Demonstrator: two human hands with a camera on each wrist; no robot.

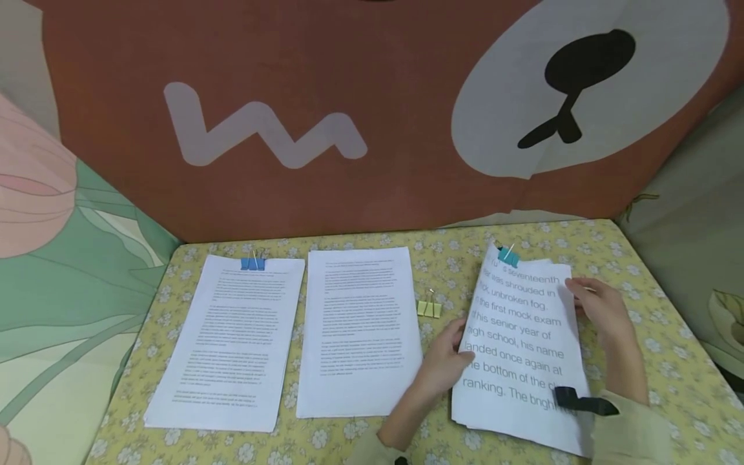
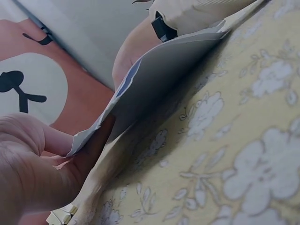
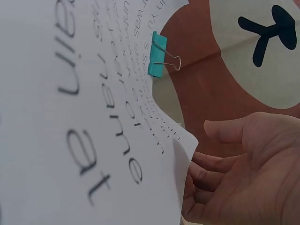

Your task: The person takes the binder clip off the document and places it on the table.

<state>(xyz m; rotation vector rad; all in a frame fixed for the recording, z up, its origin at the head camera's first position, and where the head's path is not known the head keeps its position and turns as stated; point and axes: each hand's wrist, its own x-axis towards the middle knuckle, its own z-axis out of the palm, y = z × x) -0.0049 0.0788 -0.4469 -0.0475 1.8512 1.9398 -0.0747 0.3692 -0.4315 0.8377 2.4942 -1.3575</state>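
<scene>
The large-print stack [image 1: 517, 349] sits right on the desk [image 1: 325, 444], long axis running away from the person, teal clip [image 1: 508, 257] at the far end! The left hand [image 1: 443, 363] has its grip pinched on the lifted left edge; the right hand's [image 1: 607, 315] grip is loose, thumb clear, fingers touching the right edge.

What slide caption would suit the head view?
Left hand grips a teal-clipped stack, right hand at its edge, yellow clip nearby.
</scene>
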